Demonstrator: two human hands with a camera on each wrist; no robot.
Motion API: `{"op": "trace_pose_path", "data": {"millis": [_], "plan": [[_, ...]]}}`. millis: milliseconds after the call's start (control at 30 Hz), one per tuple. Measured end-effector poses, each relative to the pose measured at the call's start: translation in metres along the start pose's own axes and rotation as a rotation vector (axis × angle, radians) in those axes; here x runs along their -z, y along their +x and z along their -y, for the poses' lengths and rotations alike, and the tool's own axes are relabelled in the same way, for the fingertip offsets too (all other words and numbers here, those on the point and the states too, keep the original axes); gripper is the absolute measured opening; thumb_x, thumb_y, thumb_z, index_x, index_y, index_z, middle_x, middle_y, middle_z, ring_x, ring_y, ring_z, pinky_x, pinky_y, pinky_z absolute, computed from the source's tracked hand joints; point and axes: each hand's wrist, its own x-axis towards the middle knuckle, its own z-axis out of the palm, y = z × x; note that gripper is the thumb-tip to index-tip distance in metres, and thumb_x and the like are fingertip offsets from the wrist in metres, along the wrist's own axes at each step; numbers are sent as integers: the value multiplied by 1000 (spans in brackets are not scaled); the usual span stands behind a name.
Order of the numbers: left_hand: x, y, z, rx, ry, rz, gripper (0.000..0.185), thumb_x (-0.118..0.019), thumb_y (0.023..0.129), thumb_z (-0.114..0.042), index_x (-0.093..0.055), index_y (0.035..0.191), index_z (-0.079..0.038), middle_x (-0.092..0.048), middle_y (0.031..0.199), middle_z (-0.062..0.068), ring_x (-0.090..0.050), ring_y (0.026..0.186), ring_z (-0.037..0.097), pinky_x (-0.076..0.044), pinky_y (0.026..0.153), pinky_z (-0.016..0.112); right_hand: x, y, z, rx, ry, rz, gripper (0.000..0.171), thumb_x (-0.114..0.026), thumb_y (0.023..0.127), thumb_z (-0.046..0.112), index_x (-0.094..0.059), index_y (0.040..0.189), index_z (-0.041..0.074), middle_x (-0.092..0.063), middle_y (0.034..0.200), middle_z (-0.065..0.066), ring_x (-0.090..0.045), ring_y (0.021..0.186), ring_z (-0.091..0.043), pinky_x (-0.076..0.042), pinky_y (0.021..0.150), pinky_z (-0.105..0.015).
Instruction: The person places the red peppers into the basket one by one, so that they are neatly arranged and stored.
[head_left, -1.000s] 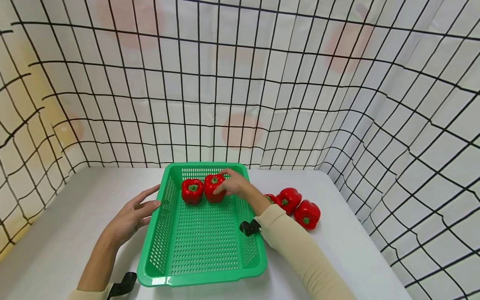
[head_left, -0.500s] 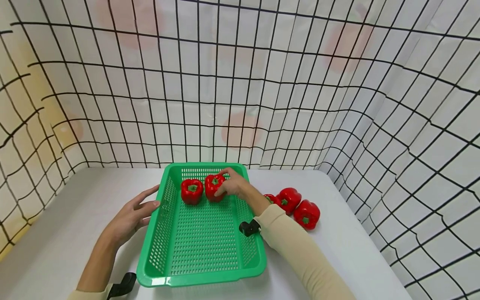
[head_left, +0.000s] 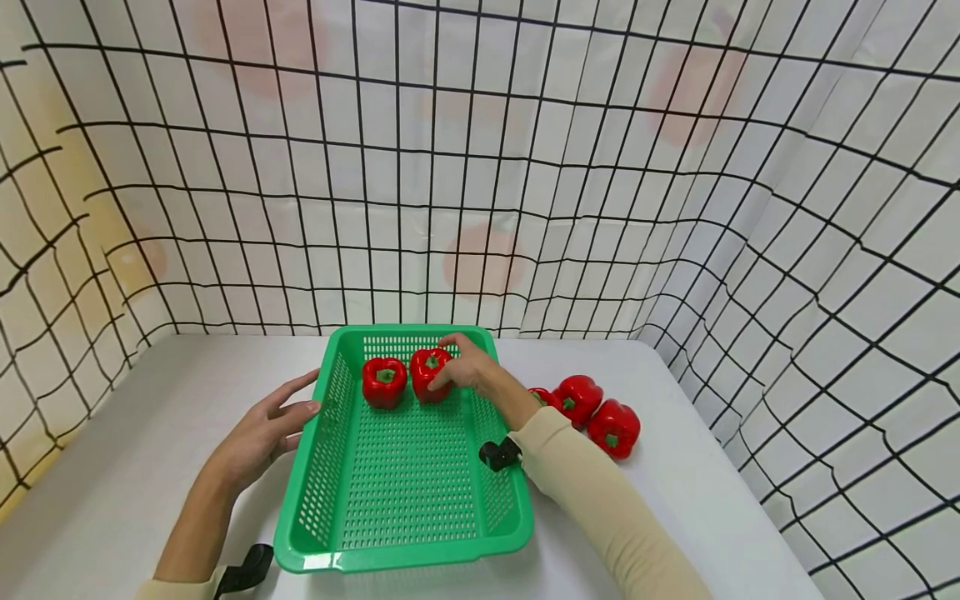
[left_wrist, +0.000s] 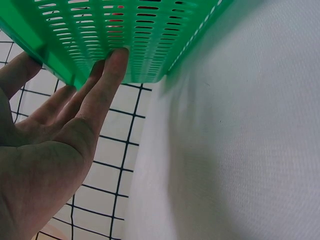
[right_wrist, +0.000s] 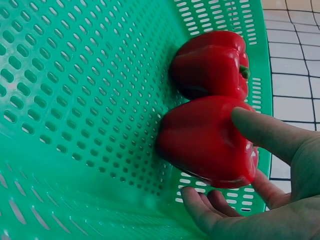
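A green perforated basket (head_left: 405, 560) sits on the white table. Two red bell peppers lie side by side at its far end. My right hand (head_left: 468, 367) holds the right-hand pepper (head_left: 426, 373), which touches the left-hand pepper (head_left: 384, 382). In the right wrist view my thumb lies on that pepper (right_wrist: 205, 137) and my fingers curl beneath it, with the right hand (right_wrist: 280, 200) against the basket's floor (right_wrist: 75, 100). My left hand (head_left: 262, 429) rests with straight fingers against the basket's left outer wall (left_wrist: 150, 40), the left hand (left_wrist: 60, 135) touching it at the fingertips.
More red peppers lie on the table right of the basket: one (head_left: 577, 398), another (head_left: 615, 428), and a third (head_left: 538, 395) partly hidden behind my forearm. A checked cloth wall encloses the table at the back and on both sides.
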Motion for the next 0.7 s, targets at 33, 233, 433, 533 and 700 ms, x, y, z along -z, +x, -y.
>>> {"op": "trace_pose_path", "data": {"millis": [33, 233, 433, 533, 700], "plan": [[0, 0, 0, 0, 1, -1, 73, -59, 103, -34, -19, 164, -24, -51, 148, 26, -73, 108, 32, -59, 95, 40, 0, -1, 0, 5, -3, -2, 80, -81, 75, -7, -47, 144, 16, -47, 147, -20, -56, 124, -38, -48, 108, -51], [-1, 1, 0, 8, 4, -7, 73, -59, 103, -34, -20, 164, -24, -50, 149, 26, -72, 109, 32, -58, 96, 43, 2, -5, 4, 18, -68, -21, 80, -85, 77, 1, -47, 146, 18, -46, 149, -18, -50, 130, -37, -45, 110, -53], [-1, 1, 0, 3, 24, -17, 72, -59, 103, -35, -21, 163, -24, -53, 147, 25, -72, 110, 30, -55, 100, 50, 8, -14, 15, 47, -130, -3, 83, -84, 81, 7, -42, 150, 21, -37, 158, -15, -43, 140, -39, -41, 114, -56], [0, 1, 1, 1, 34, -24, 72, -59, 103, -36, -22, 163, -24, -53, 147, 24, -72, 109, 29, -54, 101, 53, 13, -20, 21, 56, -168, 18, 85, -84, 81, 10, -40, 152, 23, -35, 161, -13, -42, 142, -38, -40, 115, -55], [0, 1, 1, -3, 26, -16, 72, -59, 103, -35, -21, 163, -23, -53, 147, 25, -72, 109, 30, -55, 100, 51, 22, -31, 30, 67, -266, 40, 89, -86, 80, 17, -36, 154, 26, -39, 159, -12, -42, 140, -35, -39, 115, -55]]}}
